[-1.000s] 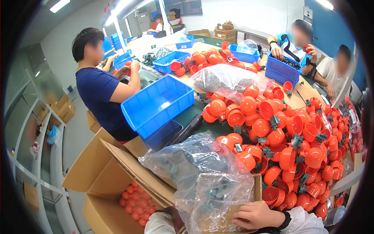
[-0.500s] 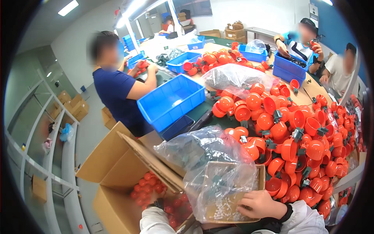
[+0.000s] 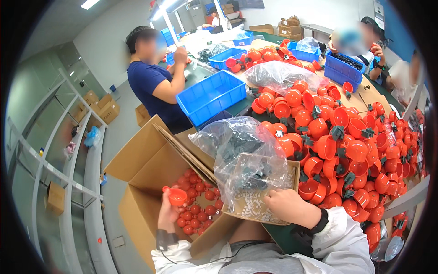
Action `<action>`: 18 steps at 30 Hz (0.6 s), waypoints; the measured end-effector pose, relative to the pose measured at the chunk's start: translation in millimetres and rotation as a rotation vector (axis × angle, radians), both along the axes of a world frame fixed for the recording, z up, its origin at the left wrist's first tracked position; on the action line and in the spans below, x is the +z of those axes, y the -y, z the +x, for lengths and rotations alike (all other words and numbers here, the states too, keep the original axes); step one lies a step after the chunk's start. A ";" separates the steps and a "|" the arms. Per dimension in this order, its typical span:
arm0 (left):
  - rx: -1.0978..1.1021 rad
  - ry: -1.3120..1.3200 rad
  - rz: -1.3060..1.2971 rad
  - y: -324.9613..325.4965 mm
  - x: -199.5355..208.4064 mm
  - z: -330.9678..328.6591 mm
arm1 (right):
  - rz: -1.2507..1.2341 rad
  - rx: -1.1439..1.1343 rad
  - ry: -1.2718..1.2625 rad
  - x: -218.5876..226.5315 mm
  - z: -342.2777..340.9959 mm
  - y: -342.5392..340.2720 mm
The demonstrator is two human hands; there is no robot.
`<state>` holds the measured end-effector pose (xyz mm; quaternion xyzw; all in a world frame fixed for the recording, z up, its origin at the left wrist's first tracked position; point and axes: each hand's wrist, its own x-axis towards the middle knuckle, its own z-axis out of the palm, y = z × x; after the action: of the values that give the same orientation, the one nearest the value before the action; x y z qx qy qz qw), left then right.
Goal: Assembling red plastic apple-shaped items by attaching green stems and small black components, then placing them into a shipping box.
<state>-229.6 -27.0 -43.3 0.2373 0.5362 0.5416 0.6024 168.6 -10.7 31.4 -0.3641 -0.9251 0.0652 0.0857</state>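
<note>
My left hand [image 3: 168,211] is closed on a red plastic cup [image 3: 178,197], its open side facing up. Below it stands a tall cardboard box [image 3: 137,201] holding many red cups [image 3: 196,212]. My right hand [image 3: 288,206] rests at a shallow carton [image 3: 299,176], over small white plastic parts [image 3: 251,208]. Its fingers are bent together, and what they pinch, if anything, is hidden. A clear plastic bag [image 3: 232,137] with dark green parts inside covers the carton's far half.
A big heap of red cups with dark green fittings [image 3: 337,132] covers the table's right side. An empty blue bin [image 3: 212,98] stands beyond the box. A person in a navy shirt [image 3: 153,77] works at the far left; others sit across the table. Grey shelving [image 3: 82,182] lines the left.
My left hand has come up out of the box with a red cup in it. My right hand stays at the white parts, its fingers more curled. The view has shifted.
</note>
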 end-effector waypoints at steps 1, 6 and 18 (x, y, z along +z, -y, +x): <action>-0.006 0.031 0.000 9.9 9.3 15.7 | -0.006 0.028 0.041 1.5 0.5 -0.4; -0.022 0.313 -0.008 35.4 24.5 90.9 | -0.053 -0.020 0.040 0.9 3.3 -5.7; -0.181 0.261 0.199 59.1 73.0 159.9 | -0.039 -0.008 0.067 3.9 15.7 -4.0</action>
<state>-69.6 -86.0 29.7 0.2705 0.3740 0.5618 0.6866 184.3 -6.7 35.2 -0.3713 -0.9246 0.0706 0.0477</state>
